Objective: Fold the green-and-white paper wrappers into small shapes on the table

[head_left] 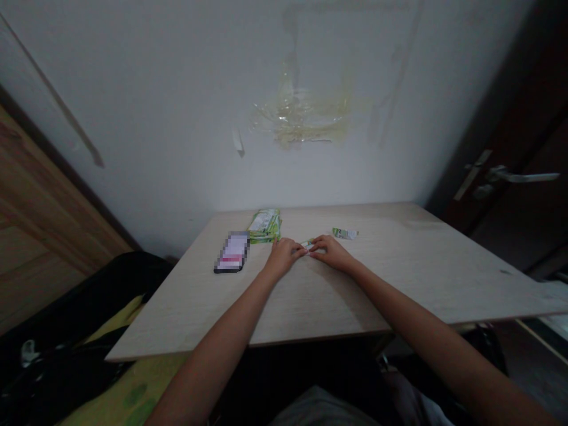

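Note:
Both hands meet over the middle of the table. My left hand (pixel 284 255) has its fingertips closed on the left end of a small white-and-green piece (pixel 307 244), perhaps paper or a wrapper. At its other end my right hand (pixel 330 251) pinches the same piece. Fingers cover much of it, so its exact kind is unclear. Just beyond the left hand lies a stack of green-and-white printed packets or sheets (pixel 265 225). A separate green-and-white strip (pixel 345 234) rests flat behind my right hand.
A phone (pixel 232 252) with a blurred screen lies left of the hands. The pale wooden table (pixel 426 266) meets a white wall (pixel 186 118) bearing old tape (pixel 306 118). To the right stands a dark door with a metal handle (pixel 523 176). Dark bags or cloth (pixel 119 284) sit at the left.

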{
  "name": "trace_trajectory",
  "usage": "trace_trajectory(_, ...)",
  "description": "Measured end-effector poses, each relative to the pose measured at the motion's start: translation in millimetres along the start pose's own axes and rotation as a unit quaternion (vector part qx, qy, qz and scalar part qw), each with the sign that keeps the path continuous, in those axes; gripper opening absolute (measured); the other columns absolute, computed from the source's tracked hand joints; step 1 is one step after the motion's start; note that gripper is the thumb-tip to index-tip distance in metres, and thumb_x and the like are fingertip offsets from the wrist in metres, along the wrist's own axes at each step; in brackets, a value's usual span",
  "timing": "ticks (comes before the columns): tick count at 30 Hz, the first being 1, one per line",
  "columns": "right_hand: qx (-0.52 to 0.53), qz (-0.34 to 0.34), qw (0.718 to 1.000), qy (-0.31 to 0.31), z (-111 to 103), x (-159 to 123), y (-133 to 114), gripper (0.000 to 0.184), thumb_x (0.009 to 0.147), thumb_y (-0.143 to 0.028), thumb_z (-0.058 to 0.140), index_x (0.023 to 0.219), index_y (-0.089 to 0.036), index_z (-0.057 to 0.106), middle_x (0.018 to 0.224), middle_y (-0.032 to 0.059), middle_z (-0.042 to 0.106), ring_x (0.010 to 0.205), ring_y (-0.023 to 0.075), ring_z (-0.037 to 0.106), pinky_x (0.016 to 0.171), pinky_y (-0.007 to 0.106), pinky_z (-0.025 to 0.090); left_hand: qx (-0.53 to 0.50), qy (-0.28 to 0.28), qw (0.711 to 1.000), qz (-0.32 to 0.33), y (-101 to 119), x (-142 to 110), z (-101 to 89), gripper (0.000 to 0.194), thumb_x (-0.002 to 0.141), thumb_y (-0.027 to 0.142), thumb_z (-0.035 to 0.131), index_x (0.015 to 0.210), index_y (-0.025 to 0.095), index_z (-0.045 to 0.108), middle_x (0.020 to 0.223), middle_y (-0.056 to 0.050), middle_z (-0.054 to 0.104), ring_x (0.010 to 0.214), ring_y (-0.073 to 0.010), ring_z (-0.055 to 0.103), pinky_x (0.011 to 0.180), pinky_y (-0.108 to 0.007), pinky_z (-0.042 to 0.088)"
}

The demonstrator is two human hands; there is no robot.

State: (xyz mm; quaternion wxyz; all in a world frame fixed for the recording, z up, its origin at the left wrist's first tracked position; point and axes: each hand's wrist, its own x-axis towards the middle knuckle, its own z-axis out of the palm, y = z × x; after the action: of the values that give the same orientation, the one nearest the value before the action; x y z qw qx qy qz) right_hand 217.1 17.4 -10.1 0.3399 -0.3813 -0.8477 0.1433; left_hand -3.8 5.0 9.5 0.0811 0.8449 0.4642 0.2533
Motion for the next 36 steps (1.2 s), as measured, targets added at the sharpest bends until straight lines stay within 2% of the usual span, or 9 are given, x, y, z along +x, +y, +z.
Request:
trace_trajectory(5,-0.017,-0.002,1.0,0.008,0.9,0.2,-0.2,0.011,0.086,-0.025,0.07,0.091,-0.019,0.078,0.103,0.0095,0.072,0.101,0.0228,0.064,0.096,0.038,0.048,-0.002,0.023,1.0,-0.007,-6.4,1.0,5.0,0.035,0.09,0.054,0.062,0.103,0.026,0.079,0.104,-0.006,0.077,0.107,-0.0241,0.064,0.099,-0.037,0.041)
trace_trajectory(12,-0.034,0.013,0.999,0.005,3.5,0.3,1.2,0.012,0.085,-0.02,0.067,0.094,-0.018,0.075,0.103,0.0093,0.07,0.103,0.0229,0.062,0.098,0.038,0.046,-0.041,0.037,0.998,-0.01,-11.9,5.2,10.3,0.031,0.092,0.039,0.061,0.115,0.024,0.074,0.11,-0.005,0.076,0.106,-0.0224,0.065,0.097,-0.035,0.045)
trace_trajectory(17,-0.044,0.028,0.999,0.007,3.7,-0.6,-2.1,0.012,0.085,-0.019,0.066,0.096,-0.016,0.069,0.103,0.009,0.067,0.101,0.022,0.059,0.096,0.036,0.045,-0.056,0.048,0.997,-0.026,-9.3,7.1,12.6,0.036,0.089,0.033,0.064,0.124,0.025,0.065,0.102,-0.003,0.074,0.102,-0.0216,0.065,0.093,-0.035,0.046)
trace_trajectory(21,-0.053,0.019,0.998,0.001,1.8,-0.9,-5.9,0.009,0.086,-0.018,0.064,0.094,-0.017,0.068,0.098,0.0077,0.066,0.097,0.0215,0.058,0.094,0.036,0.044,-0.036,0.047,0.998,-0.026,-6.1,8.4,13.4,0.03,0.089,0.031,0.064,0.119,0.027,0.065,0.098,-0.002,0.073,0.099,-0.0214,0.064,0.092,-0.035,0.046)
trace_trajectory(25,-0.046,0.005,0.999,-0.01,-1.3,-0.7,-8.3,0.01,0.089,-0.018,0.062,0.096,-0.018,0.07,0.098,0.0078,0.067,0.098,0.0216,0.059,0.095,0.036,0.044,-0.002,0.025,1.0,-0.012,-5.9,9.8,12.6,0.018,0.091,0.032,0.062,0.105,0.026,0.072,0.103,-0.003,0.074,0.106,-0.0222,0.061,0.097,-0.036,0.043)
trace_trajectory(28,-0.041,0.002,0.999,-0.018,-2.7,-0.1,-8.2,0.009,0.089,-0.019,0.063,0.091,-0.018,0.072,0.096,0.0076,0.068,0.096,0.0211,0.06,0.094,0.035,0.044,0.004,0.016,1.0,-0.013,-8.5,9.7,11.5,0.017,0.091,0.034,0.062,0.098,0.026,0.076,0.106,-0.003,0.075,0.111,-0.0229,0.059,0.101,-0.037,0.039)
trace_trajectory(36,-0.052,0.006,0.999,-0.013,-2.5,1.5,-8.1,0.009,0.087,-0.019,0.066,0.091,-0.016,0.074,0.097,0.0089,0.07,0.095,0.0217,0.062,0.093,0.035,0.045,0.042,0.015,0.999,-0.014,-7.6,1.8,8.0,0.024,0.094,0.041,0.06,0.106,0.03,0.078,0.114,0.0,0.076,0.12,-0.0245,0.053,0.106,-0.041,0.033)
